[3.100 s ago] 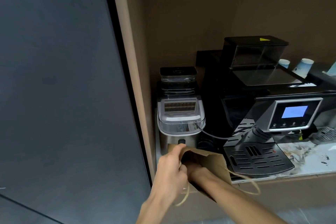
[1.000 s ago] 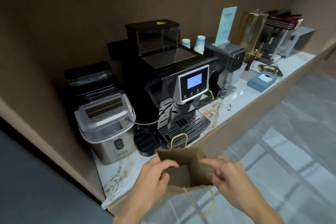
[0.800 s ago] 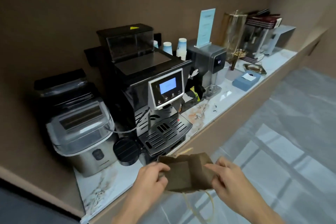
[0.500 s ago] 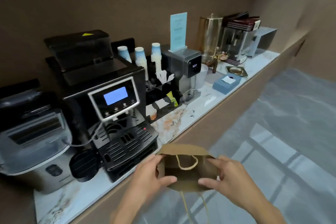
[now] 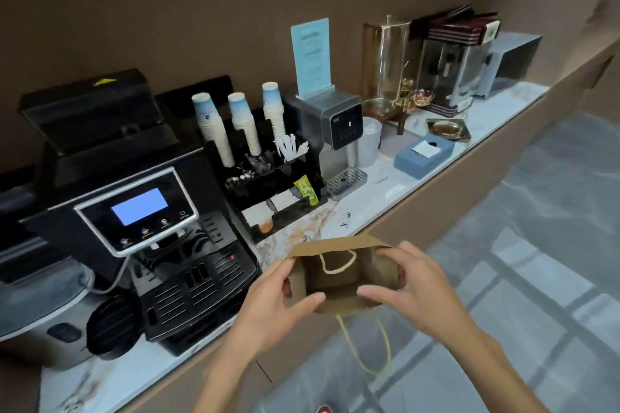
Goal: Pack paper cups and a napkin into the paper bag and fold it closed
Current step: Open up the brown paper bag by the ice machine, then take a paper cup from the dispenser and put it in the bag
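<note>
A small brown paper bag (image 5: 339, 302) with twine handles is held open in front of the counter edge, its mouth facing me. My left hand (image 5: 278, 305) grips its left rim and my right hand (image 5: 416, 292) grips its right rim. The inside of the bag looks empty. Three stacks of blue-and-white paper cups (image 5: 243, 122) stand upside down in a black organiser (image 5: 278, 178) behind the bag. A blue tissue box (image 5: 421, 157) with a white napkin (image 5: 426, 148) poking out sits further right on the counter.
A black coffee machine (image 5: 141, 211) fills the counter's left, with a steel ice maker (image 5: 40, 305) beyond it. A grey water dispenser (image 5: 332, 124), glass jar (image 5: 385, 57), ashtray (image 5: 448, 129) and popcorn machine (image 5: 459, 67) line the right. Marble counter (image 5: 379, 201); grey floor at right.
My view has swung from the wall and ice maker rightward along the counter, revealing the cup stacks and tissue box. Both hands have spread the bag's mouth open.
</note>
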